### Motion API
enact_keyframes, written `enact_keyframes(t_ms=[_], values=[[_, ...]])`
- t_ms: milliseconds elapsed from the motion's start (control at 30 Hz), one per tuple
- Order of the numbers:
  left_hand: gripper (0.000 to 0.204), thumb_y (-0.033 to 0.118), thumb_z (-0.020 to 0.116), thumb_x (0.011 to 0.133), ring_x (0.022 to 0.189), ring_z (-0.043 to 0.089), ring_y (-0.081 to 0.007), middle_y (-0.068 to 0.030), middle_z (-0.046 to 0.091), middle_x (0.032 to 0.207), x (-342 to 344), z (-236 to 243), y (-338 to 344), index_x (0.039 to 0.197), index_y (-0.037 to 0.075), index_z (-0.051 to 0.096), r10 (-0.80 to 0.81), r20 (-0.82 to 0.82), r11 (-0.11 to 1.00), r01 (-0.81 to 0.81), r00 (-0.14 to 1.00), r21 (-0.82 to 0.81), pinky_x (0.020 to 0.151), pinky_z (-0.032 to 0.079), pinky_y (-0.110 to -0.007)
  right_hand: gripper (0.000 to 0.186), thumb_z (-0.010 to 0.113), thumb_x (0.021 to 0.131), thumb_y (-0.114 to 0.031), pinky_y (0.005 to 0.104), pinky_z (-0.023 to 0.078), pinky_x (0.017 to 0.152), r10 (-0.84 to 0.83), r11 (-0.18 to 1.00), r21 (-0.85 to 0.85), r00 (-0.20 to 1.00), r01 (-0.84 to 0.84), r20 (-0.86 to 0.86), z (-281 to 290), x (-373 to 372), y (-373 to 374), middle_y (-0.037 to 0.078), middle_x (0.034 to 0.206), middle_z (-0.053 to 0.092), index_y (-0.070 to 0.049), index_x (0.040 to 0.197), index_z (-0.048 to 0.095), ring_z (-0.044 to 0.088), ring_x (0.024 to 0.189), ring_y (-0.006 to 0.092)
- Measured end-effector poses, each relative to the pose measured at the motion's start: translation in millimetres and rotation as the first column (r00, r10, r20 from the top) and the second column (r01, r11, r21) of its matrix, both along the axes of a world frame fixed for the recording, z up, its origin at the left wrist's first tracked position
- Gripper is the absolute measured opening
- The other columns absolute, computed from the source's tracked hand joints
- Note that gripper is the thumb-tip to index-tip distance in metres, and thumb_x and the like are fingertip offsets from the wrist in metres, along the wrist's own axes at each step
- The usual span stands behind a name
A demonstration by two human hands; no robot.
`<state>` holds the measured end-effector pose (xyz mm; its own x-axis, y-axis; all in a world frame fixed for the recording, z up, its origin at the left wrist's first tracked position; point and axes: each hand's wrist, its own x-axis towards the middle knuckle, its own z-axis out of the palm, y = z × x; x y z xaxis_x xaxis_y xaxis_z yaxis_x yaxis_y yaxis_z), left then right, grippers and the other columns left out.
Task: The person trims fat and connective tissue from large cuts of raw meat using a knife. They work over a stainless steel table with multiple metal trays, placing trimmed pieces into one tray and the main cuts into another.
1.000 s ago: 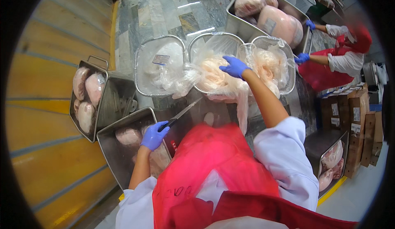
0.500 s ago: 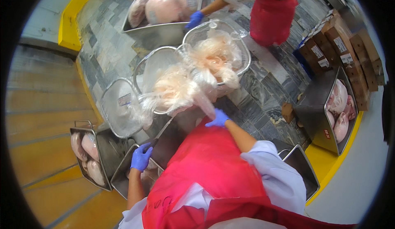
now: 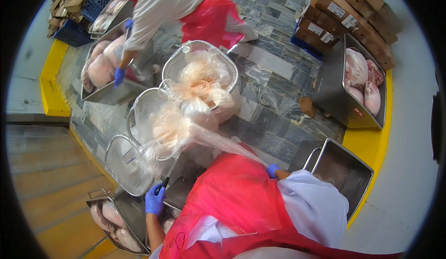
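Observation:
My left hand [image 3: 154,201], in a blue glove, is closed around the black handle of a knife [image 3: 164,184]. The blade points up toward the bagged hoops and is partly lost against the plastic. My right hand [image 3: 273,170], also gloved, grips the end of a long strip of clear plastic film [image 3: 223,141]. The strip is stretched tight from a crumpled heap of plastic [image 3: 169,126] in the middle metal hoop. Some fingers of this hand are hidden by the sleeve and film. A farther hoop [image 3: 236,68] holds another heap of crumpled plastic.
A third hoop with a clear bag [image 3: 108,154] stands at the left. Metal tubs of meat stand at lower left [image 3: 132,208], far left [image 3: 125,94] and right [image 3: 332,89]. A metal tub [image 3: 346,166] is beside my right arm. A co-worker [image 3: 167,12] bends over the far-left tub.
My right hand has moved right and closer to my body, drawing the film out into a long taut strip. The view has turned right. My left hand still holds the knife.

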<state>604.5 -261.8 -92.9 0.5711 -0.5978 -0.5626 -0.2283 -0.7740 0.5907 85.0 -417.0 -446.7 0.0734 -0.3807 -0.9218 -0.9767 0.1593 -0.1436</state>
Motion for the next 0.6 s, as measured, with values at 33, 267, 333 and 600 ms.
enact_keyframes(t_ms=[33,267,333,600], values=[[0.032,0.017,0.066,0.092,0.064,0.056,-0.0089,-0.0027,0.064,0.076,2.3,-5.2,1.0,0.118,-0.002,0.065,-0.004,0.0,1.0,0.004,1.0,0.009,0.059,0.046,-0.025,0.044,0.056,0.087,-0.032,0.0487,0.052,0.083,0.003,0.993,-0.117,1.0,-0.004,-0.006,1.5,-3.2,5.6,0.023,0.107,0.068,0.002,0.113,0.066,0.068,0.099,0.0329],[0.034,0.02,0.067,0.091,0.06,0.058,-0.0108,-0.0047,0.065,0.075,27.2,-34.9,5.8,0.118,-0.001,0.064,-0.018,-0.076,1.0,0.018,0.997,-0.009,0.056,0.047,-0.027,0.022,0.064,0.082,-0.004,0.0414,0.059,0.065,-0.319,0.596,-0.406,0.669,0.693,0.672,220.7,70.2,-168.7,0.014,0.097,0.065,0.002,0.102,0.056,0.063,0.088,0.0216],[0.035,0.02,0.067,0.091,0.059,0.058,-0.0111,-0.0055,0.065,0.074,31.2,-42.8,-5.0,0.118,-0.001,0.064,-0.047,-0.106,0.999,0.046,0.993,-0.017,0.055,0.046,-0.027,0.018,0.061,0.082,-0.002,0.0391,0.061,0.065,-0.12,0.517,-0.406,0.534,0.753,0.837,257.8,76.5,-222.6,0.012,0.096,0.063,0.002,0.099,0.055,0.063,0.088,0.0214],[0.035,0.021,0.069,0.09,0.06,0.059,-0.0114,-0.0078,0.066,0.072,50.3,-57.5,-8.7,0.118,0.0,0.065,-0.123,-0.073,0.992,0.12,0.99,-0.046,0.056,0.046,-0.028,0.02,0.064,0.076,0.003,0.0309,0.059,0.066,0.254,0.569,-0.363,0.263,0.738,0.931,505.6,217.6,-262.0,0.009,0.086,0.064,0.003,0.095,0.058,0.065,0.08,0.0145]])
